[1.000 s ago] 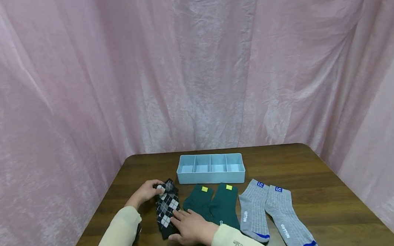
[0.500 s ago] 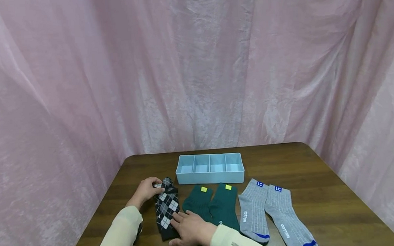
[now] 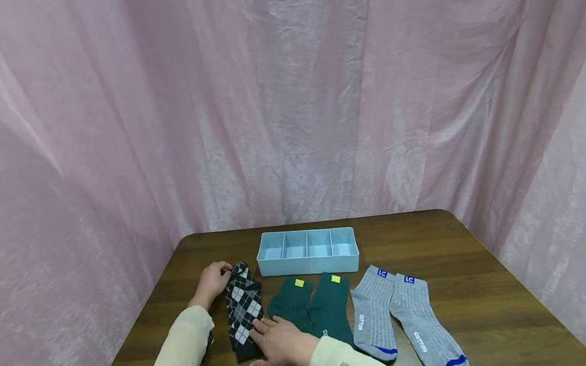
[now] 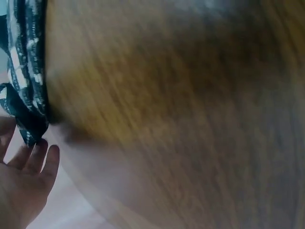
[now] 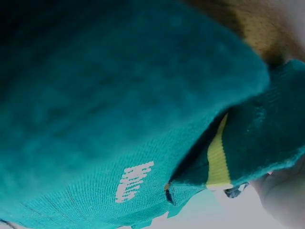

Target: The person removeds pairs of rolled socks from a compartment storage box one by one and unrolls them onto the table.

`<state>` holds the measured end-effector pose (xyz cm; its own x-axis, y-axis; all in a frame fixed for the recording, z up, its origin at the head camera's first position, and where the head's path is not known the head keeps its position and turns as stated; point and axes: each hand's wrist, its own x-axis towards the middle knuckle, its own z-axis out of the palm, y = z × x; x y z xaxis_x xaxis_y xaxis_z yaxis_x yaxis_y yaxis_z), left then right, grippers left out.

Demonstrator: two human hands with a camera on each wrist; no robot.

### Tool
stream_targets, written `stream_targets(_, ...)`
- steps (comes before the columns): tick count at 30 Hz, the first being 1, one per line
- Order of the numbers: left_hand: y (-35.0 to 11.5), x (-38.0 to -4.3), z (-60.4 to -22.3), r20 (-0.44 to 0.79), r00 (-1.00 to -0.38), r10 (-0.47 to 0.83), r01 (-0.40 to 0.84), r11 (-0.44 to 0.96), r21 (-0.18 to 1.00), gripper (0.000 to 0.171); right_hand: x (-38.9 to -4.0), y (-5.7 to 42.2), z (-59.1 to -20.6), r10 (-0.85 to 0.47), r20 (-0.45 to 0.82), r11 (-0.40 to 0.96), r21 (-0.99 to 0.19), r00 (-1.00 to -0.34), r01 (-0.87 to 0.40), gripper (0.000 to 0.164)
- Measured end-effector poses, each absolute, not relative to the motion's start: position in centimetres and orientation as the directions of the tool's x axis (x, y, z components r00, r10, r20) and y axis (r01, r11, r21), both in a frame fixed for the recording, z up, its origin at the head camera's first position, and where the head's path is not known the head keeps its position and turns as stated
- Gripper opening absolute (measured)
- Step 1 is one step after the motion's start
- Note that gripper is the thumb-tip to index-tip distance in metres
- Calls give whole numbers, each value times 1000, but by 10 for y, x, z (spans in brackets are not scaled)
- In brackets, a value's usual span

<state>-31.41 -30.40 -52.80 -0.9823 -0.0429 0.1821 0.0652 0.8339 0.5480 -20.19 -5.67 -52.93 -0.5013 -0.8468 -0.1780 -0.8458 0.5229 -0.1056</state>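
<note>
A black, grey and white argyle sock [image 3: 243, 307] lies lengthwise on the left of the table. My left hand [image 3: 213, 281] pinches the far left corner of its cuff; in the left wrist view the fingers [image 4: 37, 160] are at the edge of the hanging dark fabric. My right hand [image 3: 277, 344] has its fingers spread, fingertips touching the sock's lower right side. Beside it lie two dark green socks [image 3: 290, 303] with yellow tabs, partly covered by this hand. In the right wrist view, green fabric [image 5: 71, 181] fills most of the picture.
Behind the socks stands a light blue box [image 3: 307, 266] with several compartments in a row. Two grey ribbed socks [image 3: 374, 311] with blue marks lie on the right. The brown wooden table [image 3: 488, 294] ends at a pink curtain [image 3: 290, 122].
My left hand has drawn the argyle sock's cuff end slightly farther back and to the left, so its bunched top lies straighter. My right hand stays at the sock's lower part.
</note>
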Motion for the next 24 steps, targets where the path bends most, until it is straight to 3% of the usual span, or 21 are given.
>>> stream_targets(6, -302, -320, -530, 101, -993, -66, -1, 839, 544, 35, -203, -55, -527, -848, -174, 521, -105, -500, -847, 71)
stream_targets(16, -309, -324, -529, 312, -916, -251, -51, 846, 530, 22, -201, -57, -532, -852, -177, 513, -88, -493, -854, 72)
stream_targets(22, -311, -323, -534, 333, -941, -53, 126, 861, 493, 5, -202, -56, -533, -852, -171, 510, -62, -494, -858, 73)
stream_targets(24, -311, -322, -534, 298, -954, 30, 176, 861, 477, 9, -204, -55, -533, -852, -173, 510, -60, -494, -858, 73)
